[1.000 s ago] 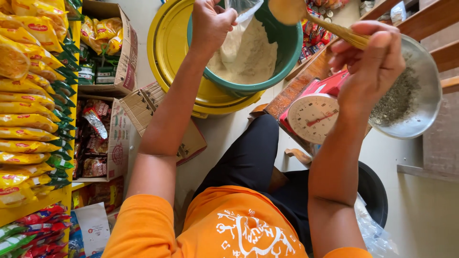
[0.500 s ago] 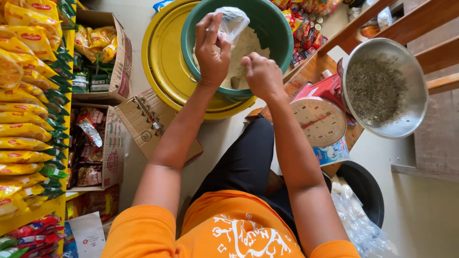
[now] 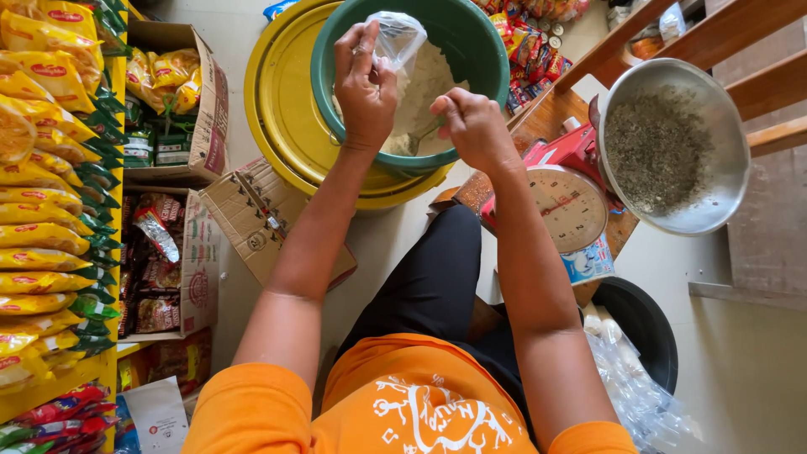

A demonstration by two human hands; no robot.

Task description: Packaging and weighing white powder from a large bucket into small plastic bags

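My left hand (image 3: 363,82) holds a small clear plastic bag (image 3: 397,38) open over a green tub (image 3: 483,59) of white grain. My right hand (image 3: 472,124) is closed around a metal scoop handle (image 3: 418,141) whose end dips into the grain just below the bag. The green tub rests on a yellow basin (image 3: 290,109). To the right, a red weighing scale (image 3: 572,202) carries a steel bowl (image 3: 723,176) of dark seeds.
Shelves of yellow snack packets (image 3: 38,176) line the left side, with cardboard boxes (image 3: 176,92) of packaged goods beside them. A black bucket (image 3: 647,324) and clear plastic bags (image 3: 630,382) sit lower right. Wooden steps (image 3: 740,84) stand at the upper right.
My right hand came down from near the steel bowl to the green tub and dipped the scoop into the grain. My left hand kept the bag over the tub.
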